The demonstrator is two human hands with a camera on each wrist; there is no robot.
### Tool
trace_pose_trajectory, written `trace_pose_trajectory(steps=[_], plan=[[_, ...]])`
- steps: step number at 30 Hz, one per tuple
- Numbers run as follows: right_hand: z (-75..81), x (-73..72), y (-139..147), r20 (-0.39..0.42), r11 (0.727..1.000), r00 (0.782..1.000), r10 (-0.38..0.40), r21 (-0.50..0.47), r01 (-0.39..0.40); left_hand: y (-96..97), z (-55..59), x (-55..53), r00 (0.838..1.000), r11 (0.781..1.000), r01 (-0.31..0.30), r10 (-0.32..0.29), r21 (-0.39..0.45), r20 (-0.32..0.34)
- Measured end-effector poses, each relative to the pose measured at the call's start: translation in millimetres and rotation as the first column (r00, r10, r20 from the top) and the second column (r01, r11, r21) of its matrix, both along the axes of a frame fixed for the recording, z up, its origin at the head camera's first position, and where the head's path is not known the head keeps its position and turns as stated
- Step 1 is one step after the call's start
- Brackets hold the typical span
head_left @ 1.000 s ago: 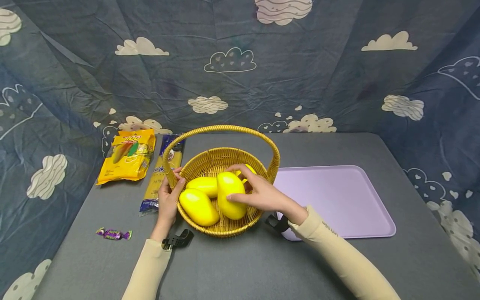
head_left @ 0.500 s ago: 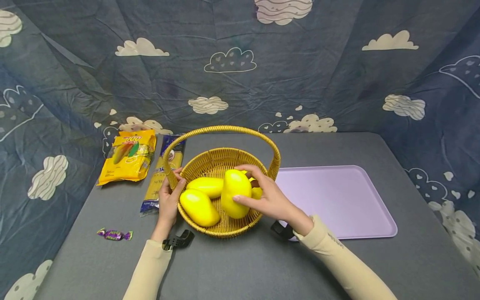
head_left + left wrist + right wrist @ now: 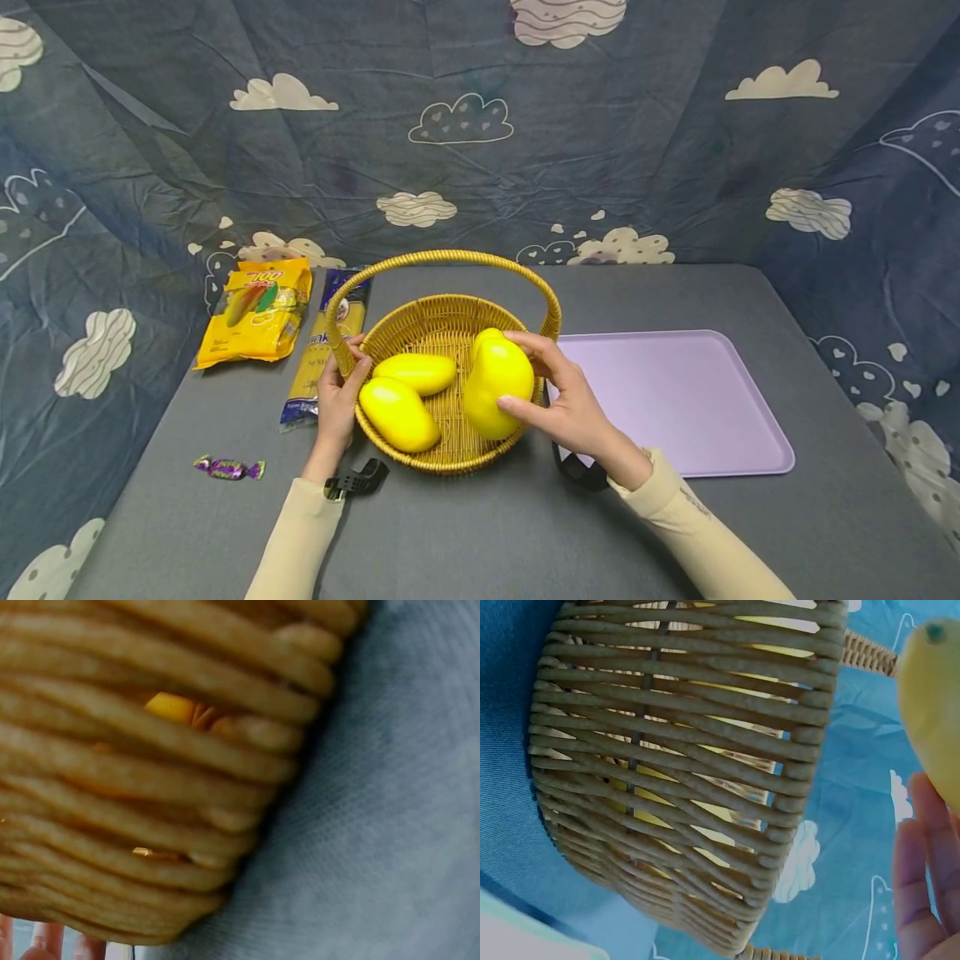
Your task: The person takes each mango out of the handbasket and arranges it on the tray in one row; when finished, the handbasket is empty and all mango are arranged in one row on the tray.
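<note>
Right grip (image 3: 577, 408) holds a mango (image 3: 498, 392) upright at the right side of the basket (image 3: 435, 318), partly hiding another mango (image 3: 485, 336). Left grip (image 3: 339, 400) clasps the basket's left rim, beside two more mangoes (image 3: 399, 414) lying inside.

I see the left arm (image 3: 296, 542), in a cream sleeve, reach forward and lean a little to the right, with the left grip (image 3: 339, 396) pinching tight between the thumb (image 3: 357, 377) and the fingers, which are mostly hidden. The right arm (image 3: 697, 525), in a cream sleeve too, comes in on a long slant from the other side. Its right grip (image 3: 573, 404) points across toward the left one, the thumb low and the first finger up above it, both bent and spread wide to hold on from two sides.
</note>
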State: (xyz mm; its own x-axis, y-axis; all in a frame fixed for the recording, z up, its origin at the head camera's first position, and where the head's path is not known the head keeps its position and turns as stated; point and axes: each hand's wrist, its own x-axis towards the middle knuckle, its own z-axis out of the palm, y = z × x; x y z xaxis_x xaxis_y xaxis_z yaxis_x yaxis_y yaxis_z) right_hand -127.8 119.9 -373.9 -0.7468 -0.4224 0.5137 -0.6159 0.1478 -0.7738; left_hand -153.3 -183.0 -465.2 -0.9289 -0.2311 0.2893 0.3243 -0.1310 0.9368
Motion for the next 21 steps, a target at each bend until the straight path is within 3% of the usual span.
trace_pose_trajectory(steps=[14, 21], plan=[[-12.8, 5.9, 25.9, -0.172, 0.969, 0.981, -0.084, -0.243, 0.040, -0.4, 0.0, -1.0, 1.000, 1.000, -0.004, 0.004, 0.005, 0.005], [-18.5, 8.4, 42.1, -0.162, 0.951, 0.976, -0.143, -0.294, 0.090, -0.4, -0.4, -0.3, 1.000, 1.000, -0.008, 0.008, 0.003, 0.018]])
